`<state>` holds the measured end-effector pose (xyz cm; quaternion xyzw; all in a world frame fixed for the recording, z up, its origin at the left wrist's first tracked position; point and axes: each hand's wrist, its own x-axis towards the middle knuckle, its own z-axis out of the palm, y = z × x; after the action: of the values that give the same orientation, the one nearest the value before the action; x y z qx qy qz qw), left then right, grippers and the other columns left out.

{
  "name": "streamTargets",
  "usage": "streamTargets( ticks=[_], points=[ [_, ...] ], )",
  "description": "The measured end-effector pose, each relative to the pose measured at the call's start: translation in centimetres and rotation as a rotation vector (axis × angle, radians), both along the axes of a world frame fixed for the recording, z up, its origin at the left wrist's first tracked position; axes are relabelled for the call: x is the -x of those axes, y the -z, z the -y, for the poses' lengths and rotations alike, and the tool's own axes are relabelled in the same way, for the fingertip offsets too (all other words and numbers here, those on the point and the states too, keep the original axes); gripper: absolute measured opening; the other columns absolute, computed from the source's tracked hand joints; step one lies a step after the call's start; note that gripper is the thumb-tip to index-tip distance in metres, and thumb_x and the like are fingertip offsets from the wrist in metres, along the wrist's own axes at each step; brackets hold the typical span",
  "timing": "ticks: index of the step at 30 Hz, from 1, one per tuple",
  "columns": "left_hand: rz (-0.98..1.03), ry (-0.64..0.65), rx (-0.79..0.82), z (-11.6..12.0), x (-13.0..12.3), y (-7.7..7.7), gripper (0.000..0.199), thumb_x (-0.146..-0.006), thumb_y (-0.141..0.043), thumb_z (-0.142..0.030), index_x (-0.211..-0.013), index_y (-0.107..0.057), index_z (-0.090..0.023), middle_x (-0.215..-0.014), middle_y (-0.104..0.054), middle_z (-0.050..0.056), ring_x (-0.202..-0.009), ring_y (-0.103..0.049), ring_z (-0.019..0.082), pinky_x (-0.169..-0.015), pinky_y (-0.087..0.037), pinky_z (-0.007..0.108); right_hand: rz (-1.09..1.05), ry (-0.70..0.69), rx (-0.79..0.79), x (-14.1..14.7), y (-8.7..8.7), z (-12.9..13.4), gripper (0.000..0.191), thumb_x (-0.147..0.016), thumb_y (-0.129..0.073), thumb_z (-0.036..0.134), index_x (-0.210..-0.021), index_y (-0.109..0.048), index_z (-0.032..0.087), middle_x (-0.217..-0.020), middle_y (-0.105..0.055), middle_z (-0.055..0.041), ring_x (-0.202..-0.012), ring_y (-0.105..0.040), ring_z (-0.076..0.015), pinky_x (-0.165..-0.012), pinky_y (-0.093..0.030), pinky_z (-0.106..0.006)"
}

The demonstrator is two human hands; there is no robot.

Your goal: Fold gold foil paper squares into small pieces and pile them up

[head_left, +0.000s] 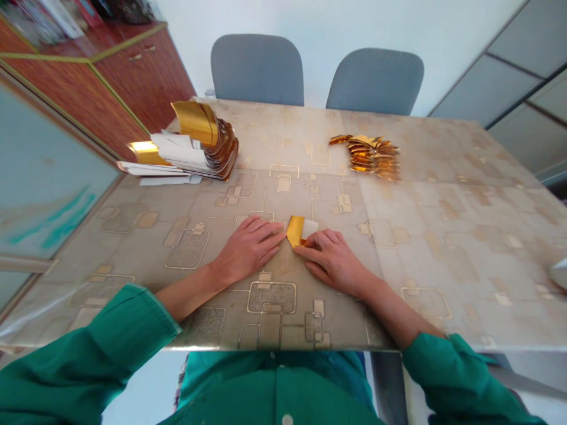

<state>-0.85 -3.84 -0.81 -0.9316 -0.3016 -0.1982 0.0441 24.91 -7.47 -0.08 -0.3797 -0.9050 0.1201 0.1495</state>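
A small piece of gold paper (295,229) with a white side showing lies partly folded on the table between my hands. My left hand (252,245) rests flat beside its left edge, fingers stretched out, holding nothing. My right hand (332,260) is at the paper's lower right corner, its fingers pinching the gold paper against the table. The fingertips of the right hand cover part of that corner.
A tall stack of gold and white paper sheets (217,150) stands at the back left of the patterned table (416,265). Folded gold pieces (374,156) lie in a row at the back right. Two grey chairs (257,68) stand behind the table.
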Motion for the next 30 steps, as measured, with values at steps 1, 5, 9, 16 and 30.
streamTargets(
  ticks=[1, 5, 9, 16, 30],
  points=[
    [0.025, 0.005, -0.008, 0.1, -0.3, 0.0, 0.024, -0.1, -0.049, -0.024, -0.116, -0.067, -0.019, -0.12, -0.067, 0.007, -0.105, -0.059, 0.022, -0.098, -0.045, 0.041, -0.001, 0.008, -0.004, 0.2, 0.0, 0.0, 0.036, -0.096, -0.051, 0.026, -0.13, -0.062, 0.023, -0.108, -0.059, -0.0103, -0.102, -0.05, -0.0245, -0.092, -0.042, -0.044],
    [0.076, 0.076, 0.043, 0.7, -1.6, 0.2, 0.024, -0.101, -0.048, -0.026, -0.117, -0.064, -0.017, -0.108, -0.069, 0.007, -0.099, -0.061, 0.02, -0.094, -0.048, 0.037, -0.055, 0.013, 0.002, 0.3, 0.1, -0.3, 0.037, -0.096, -0.051, 0.023, -0.132, -0.06, 0.02, -0.107, -0.062, -0.0102, -0.099, -0.052, -0.024, -0.09, -0.045, -0.043],
    [0.035, 0.087, 0.096, 0.9, -2.2, 0.4, 0.03, -0.1, -0.05, -0.03, -0.125, -0.059, -0.016, -0.112, -0.068, 0.007, -0.102, -0.061, 0.022, -0.102, -0.044, 0.042, -0.223, -0.026, 0.003, -1.1, 0.3, -1.4, 0.034, -0.097, -0.045, 0.013, -0.125, -0.062, 0.021, -0.109, -0.068, -0.0075, -0.097, -0.056, -0.0205, -0.088, -0.047, -0.038],
    [-0.048, 0.079, 0.09, 0.6, -1.6, 0.2, 0.026, -0.099, -0.053, -0.036, -0.118, -0.064, -0.023, -0.116, -0.067, 0.005, -0.108, -0.059, 0.023, -0.11, -0.034, 0.048, -0.09, 0.075, -0.103, -2.2, 0.2, -2.1, 0.03, -0.095, -0.049, 0.014, -0.119, -0.066, 0.018, -0.114, -0.068, -0.0105, -0.104, -0.055, -0.0242, -0.096, -0.043, -0.045],
    [0.047, 0.162, 0.133, -1.5, -0.7, 1.0, 0.022, -0.102, -0.047, -0.028, -0.112, -0.065, -0.02, -0.125, -0.068, 0.004, -0.119, -0.059, 0.02, -0.111, -0.038, 0.043, -0.232, 0.041, -0.096, -1.6, 0.1, -1.7, 0.035, -0.093, -0.054, 0.016, -0.127, -0.06, 0.021, -0.119, -0.065, -0.0102, -0.106, -0.055, -0.0235, -0.091, -0.047, -0.042]
  ],
)
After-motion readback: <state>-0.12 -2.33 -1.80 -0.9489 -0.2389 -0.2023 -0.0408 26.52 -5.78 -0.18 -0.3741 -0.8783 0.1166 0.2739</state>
